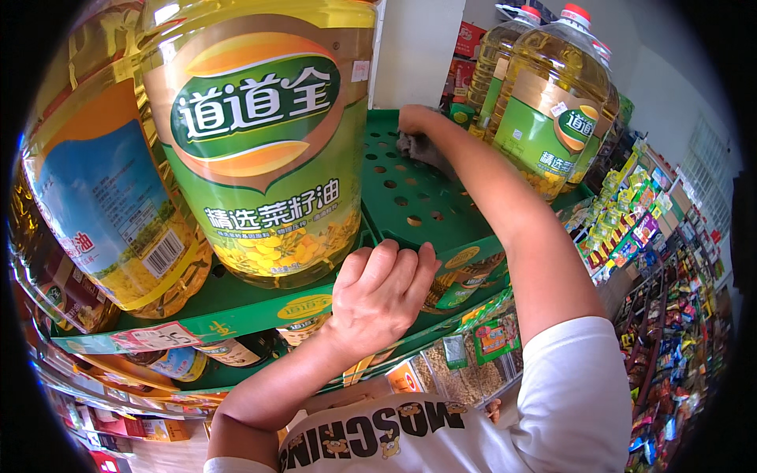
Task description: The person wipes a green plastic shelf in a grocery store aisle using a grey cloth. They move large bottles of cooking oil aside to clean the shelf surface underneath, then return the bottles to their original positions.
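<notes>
My left hand (381, 290) curls its fingers over the front lip of a green perforated shelf (455, 222). Toward the back of that shelf, beside a white pillar, my right hand (417, 120) presses a crumpled grey cloth (423, 149) against the surface; part of the cloth lies hidden behind my forearm. Just left of my left hand stands a large plastic bottle of rapeseed oil (260, 142) with a green and gold label. Right of my reaching arm is another oil bottle (547, 112) with a red cap.
Another oil bottle with a blue label (112, 195) stands at the far left. A price tag (157, 338) is fixed to the shelf's front edge. Lower tiers carry more bottles (230, 350). Clear bins of grains or nuts (458, 369) sit below, and racks of packaged snacks (680, 331) line the right.
</notes>
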`<action>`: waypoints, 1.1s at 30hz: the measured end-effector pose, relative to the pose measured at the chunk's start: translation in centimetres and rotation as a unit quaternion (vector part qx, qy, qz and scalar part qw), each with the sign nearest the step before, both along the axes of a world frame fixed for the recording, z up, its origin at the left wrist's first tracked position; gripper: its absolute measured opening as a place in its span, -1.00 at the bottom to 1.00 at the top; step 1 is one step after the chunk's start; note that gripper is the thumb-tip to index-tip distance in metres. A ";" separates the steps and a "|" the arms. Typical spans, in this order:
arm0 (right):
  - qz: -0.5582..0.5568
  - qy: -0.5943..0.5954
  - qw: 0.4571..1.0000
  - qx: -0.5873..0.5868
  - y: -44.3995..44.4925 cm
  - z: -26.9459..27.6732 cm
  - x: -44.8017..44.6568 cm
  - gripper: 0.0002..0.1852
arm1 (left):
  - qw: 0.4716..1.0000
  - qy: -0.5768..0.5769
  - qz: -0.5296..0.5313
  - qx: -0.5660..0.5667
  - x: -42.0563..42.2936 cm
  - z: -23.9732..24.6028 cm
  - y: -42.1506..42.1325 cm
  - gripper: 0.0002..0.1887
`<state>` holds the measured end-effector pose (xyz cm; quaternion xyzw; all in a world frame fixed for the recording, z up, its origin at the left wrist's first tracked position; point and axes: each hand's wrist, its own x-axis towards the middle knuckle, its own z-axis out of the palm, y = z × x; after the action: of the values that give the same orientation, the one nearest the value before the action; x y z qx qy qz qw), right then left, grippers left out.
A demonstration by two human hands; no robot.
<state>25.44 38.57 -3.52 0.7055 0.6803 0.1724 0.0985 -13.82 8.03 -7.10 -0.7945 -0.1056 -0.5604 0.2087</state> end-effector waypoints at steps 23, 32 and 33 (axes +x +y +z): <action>0.088 0.168 0.981 0.047 -21.1 3.4 -20.3 -0.74 | 1.000 0.011 0.016 -0.016 -0.5 -0.1 0.5 -0.67; 0.154 0.483 0.862 0.012 -26.4 8.7 -21.8 -0.59 | 1.000 0.007 0.007 -0.007 -0.5 0.2 0.8 -0.73; 0.150 0.474 0.864 0.081 -25.9 9.9 -21.4 -0.59 | 1.000 0.007 0.014 -0.006 -0.8 0.3 0.7 -0.74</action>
<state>4.07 12.68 6.41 0.5974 0.7258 -0.1157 -0.3208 -14.57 8.73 -6.78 -0.7980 -0.1184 -0.5515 0.2124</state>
